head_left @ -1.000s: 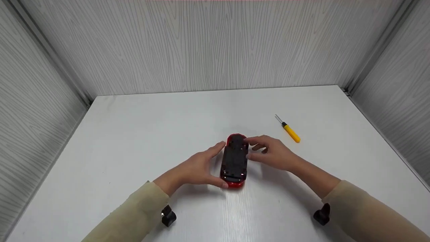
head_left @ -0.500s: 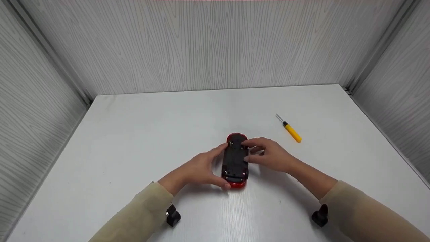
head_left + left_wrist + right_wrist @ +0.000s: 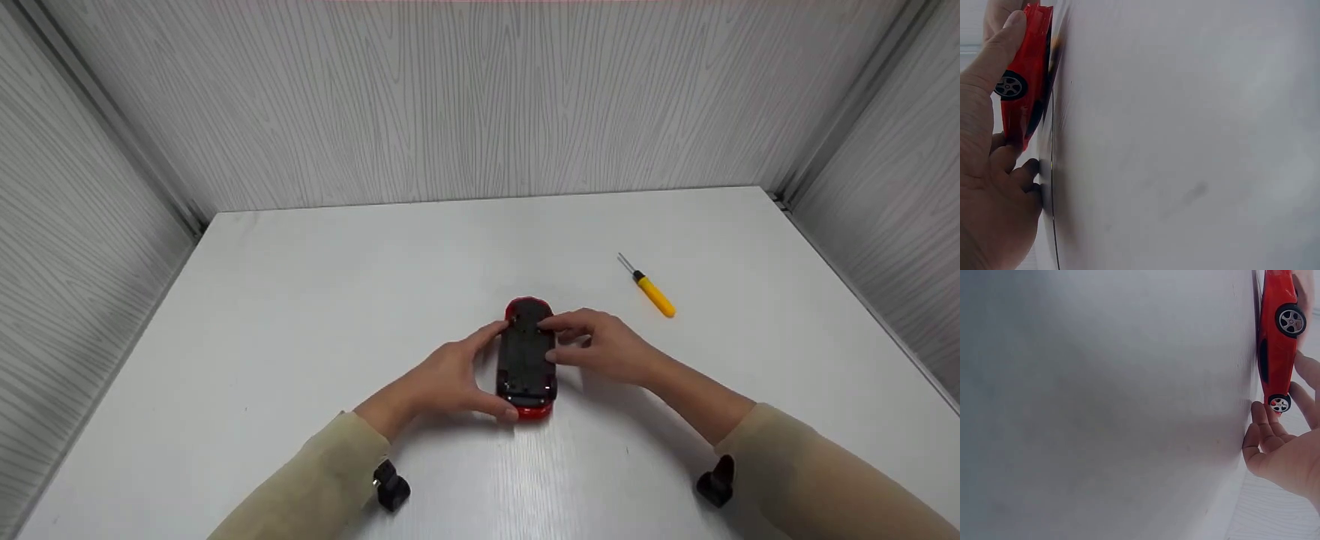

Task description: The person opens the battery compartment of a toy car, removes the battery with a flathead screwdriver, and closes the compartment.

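A red toy car [image 3: 526,356] lies upside down on the white table, its black underside facing up and its length pointing away from me. My left hand [image 3: 450,379] holds it from the left, thumb at the near end and forefinger by the far left wheel. In the left wrist view the thumb lies along the red side [image 3: 1033,62], beside a wheel. From the right, my right hand [image 3: 607,349] rests its thumb and forefinger on the underside, the fingers loosely bent. The right wrist view shows two spoked wheels [image 3: 1291,322] on the car's other side.
Behind the right hand lies a yellow-handled screwdriver [image 3: 655,296], its thin shaft pointing away to the left. Grey wood-grain panels [image 3: 480,105] wall the white table [image 3: 315,292] at the back and both sides. Small black devices [image 3: 391,487] sit at the sleeve cuffs.
The left forefinger has come in against the car's left side. The right fingertips have shifted slightly further onto the underside. The car has barely moved.
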`<state>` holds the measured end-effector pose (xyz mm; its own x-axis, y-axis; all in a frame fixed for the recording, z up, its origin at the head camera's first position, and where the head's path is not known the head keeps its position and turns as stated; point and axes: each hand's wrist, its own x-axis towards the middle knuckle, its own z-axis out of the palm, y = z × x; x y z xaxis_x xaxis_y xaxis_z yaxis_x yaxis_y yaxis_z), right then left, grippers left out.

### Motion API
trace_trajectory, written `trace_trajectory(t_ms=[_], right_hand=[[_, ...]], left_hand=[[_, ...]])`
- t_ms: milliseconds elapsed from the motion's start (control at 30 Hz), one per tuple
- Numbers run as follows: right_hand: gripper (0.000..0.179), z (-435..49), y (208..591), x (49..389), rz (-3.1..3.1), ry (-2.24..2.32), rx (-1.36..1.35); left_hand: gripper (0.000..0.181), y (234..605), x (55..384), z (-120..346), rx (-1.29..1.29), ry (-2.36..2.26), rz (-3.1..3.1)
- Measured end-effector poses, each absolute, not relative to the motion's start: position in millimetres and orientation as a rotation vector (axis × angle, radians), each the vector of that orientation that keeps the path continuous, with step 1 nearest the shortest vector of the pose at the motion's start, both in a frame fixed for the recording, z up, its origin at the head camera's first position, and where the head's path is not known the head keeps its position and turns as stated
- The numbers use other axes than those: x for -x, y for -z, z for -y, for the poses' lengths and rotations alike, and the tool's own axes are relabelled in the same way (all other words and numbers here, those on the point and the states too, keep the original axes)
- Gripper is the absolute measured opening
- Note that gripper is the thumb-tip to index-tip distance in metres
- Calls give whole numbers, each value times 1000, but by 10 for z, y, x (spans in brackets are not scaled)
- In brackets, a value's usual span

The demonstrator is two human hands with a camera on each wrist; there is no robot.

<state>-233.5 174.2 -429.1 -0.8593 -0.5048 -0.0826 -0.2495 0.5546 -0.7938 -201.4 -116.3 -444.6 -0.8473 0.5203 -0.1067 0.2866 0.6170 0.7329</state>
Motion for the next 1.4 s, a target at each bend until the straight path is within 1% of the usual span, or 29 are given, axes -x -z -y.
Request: trace_trajectory(t_ms=[700, 967, 1400], right_hand=[[46, -1745, 4349, 2314, -2498, 1181, 627], [45, -1769, 4351, 2301, -2473, 1220, 653], [43, -1771, 4354, 2259, -2481, 1183, 666]], left_hand=[[122, 4502, 1966, 1167, -653, -1113, -2554], [119, 4488, 1947, 1139, -662, -1135, -2568], [122, 4475, 1889, 1116, -599, -1127, -2565]])
